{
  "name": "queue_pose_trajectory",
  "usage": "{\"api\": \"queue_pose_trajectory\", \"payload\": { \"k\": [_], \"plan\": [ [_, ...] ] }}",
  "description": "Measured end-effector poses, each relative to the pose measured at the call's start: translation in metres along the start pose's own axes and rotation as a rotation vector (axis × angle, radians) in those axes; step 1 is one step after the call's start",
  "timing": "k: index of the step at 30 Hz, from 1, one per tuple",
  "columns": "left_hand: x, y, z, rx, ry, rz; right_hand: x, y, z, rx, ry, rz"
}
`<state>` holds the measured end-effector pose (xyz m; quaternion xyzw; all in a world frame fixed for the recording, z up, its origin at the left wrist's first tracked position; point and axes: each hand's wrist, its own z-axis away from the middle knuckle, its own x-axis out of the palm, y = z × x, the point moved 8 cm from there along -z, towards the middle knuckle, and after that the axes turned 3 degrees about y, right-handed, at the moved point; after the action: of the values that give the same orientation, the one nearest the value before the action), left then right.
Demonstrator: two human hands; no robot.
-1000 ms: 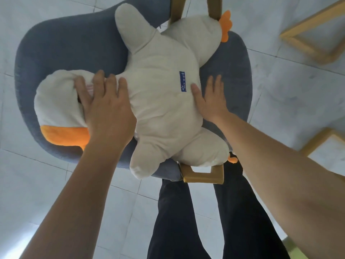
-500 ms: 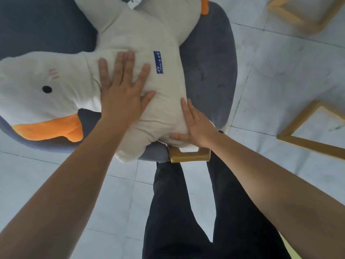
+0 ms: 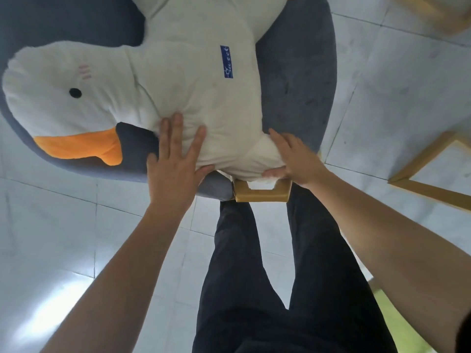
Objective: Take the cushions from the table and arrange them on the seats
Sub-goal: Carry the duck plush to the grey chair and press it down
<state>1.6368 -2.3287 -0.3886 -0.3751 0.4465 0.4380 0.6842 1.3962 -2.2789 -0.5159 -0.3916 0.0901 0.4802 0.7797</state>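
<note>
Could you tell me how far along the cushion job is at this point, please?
Done, as far as can be seen: the white duck cushion already lies on the grey chair seat. In hand: the left hand presses flat on its near edge, and the right hand grips the corner above the wooden chair frame, apparently settling it. Left: letting go; the table and any other cushions or seats are out of view.

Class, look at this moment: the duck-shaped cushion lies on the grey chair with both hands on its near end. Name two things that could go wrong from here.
1. The duck cushion is wider than the grey chair seat: its beak lies at the rim, so the head may slide off.
2. The right hand has its grip on the near end, which overhangs the wooden frame. The left hand only presses flat, so letting go may let that end sag and drag the cushion down.
</note>
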Motion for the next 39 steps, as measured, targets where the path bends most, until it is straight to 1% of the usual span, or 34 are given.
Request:
{"api": "queue_pose_trajectory", "payload": {
  "k": [3, 5, 6, 8, 10, 11, 14, 16, 17, 19, 20, 21, 23, 25, 28, 30, 32, 34, 37, 39],
  "plan": [
    [-0.003, 0.010, -0.003, 0.049, 0.043, 0.041, -0.002, 0.011, 0.006, 0.019, 0.004, -0.022],
    [-0.004, 0.018, 0.003, 0.049, 0.072, 0.042, -0.001, 0.012, 0.005, 0.040, -0.044, 0.020],
    [-0.004, 0.020, 0.007, 0.014, 0.091, 0.047, 0.001, 0.014, 0.005, 0.074, -0.088, 0.029],
    [-0.005, 0.015, 0.020, -0.139, 0.119, 0.098, 0.004, 0.017, 0.006, 0.162, -0.168, 0.025],
    [-0.004, 0.009, 0.033, -0.295, 0.123, 0.171, 0.005, 0.018, 0.006, 0.218, -0.189, 0.004],
    [-0.003, 0.009, 0.037, -0.320, 0.118, 0.185, 0.007, 0.015, 0.003, 0.218, -0.185, -0.012],
    [0.000, 0.013, 0.037, -0.283, 0.084, 0.191, 0.009, 0.002, -0.002, 0.221, -0.142, -0.013],
    [0.001, 0.011, 0.036, -0.290, 0.092, 0.203, 0.010, -0.010, -0.002, 0.268, -0.096, -0.108],
    [0.001, 0.010, 0.037, -0.300, 0.107, 0.213, 0.005, -0.021, -0.003, 0.257, -0.022, -0.206],
    [0.001, 0.011, 0.039, -0.317, 0.139, 0.232, -0.020, -0.051, -0.005, 0.149, 0.224, -0.417],
    [0.002, 0.012, 0.040, -0.319, 0.152, 0.235, -0.035, -0.066, -0.006, 0.081, 0.340, -0.487],
    [0.003, 0.012, 0.041, -0.317, 0.165, 0.238, -0.047, -0.081, -0.009, 0.026, 0.403, -0.514],
    [0.004, 0.015, 0.043, -0.290, 0.188, 0.237, -0.062, -0.109, -0.028, -0.068, 0.384, -0.440],
    [0.006, 0.018, 0.048, -0.252, 0.188, 0.212, -0.072, -0.128, -0.053, -0.164, 0.304, -0.240],
    [0.007, 0.016, 0.050, -0.233, 0.159, 0.207, -0.077, -0.126, -0.080, -0.165, 0.172, -0.113],
    [0.004, 0.016, 0.048, -0.252, 0.145, 0.239, -0.083, -0.118, -0.077, -0.161, 0.168, -0.118],
    [-0.008, 0.017, 0.041, -0.246, 0.165, 0.268, -0.092, -0.106, -0.068, -0.167, 0.228, -0.140],
    [-0.026, 0.020, 0.023, -0.199, 0.217, 0.266, -0.096, -0.091, -0.065, -0.138, 0.265, -0.188],
    [-0.062, 0.025, -0.029, -0.088, 0.327, 0.252, -0.095, -0.083, -0.069, -0.086, 0.274, -0.220],
    [-0.075, 0.026, -0.073, -0.034, 0.347, 0.209, -0.100, -0.086, -0.073, -0.084, 0.298, -0.222]
  ]
}}
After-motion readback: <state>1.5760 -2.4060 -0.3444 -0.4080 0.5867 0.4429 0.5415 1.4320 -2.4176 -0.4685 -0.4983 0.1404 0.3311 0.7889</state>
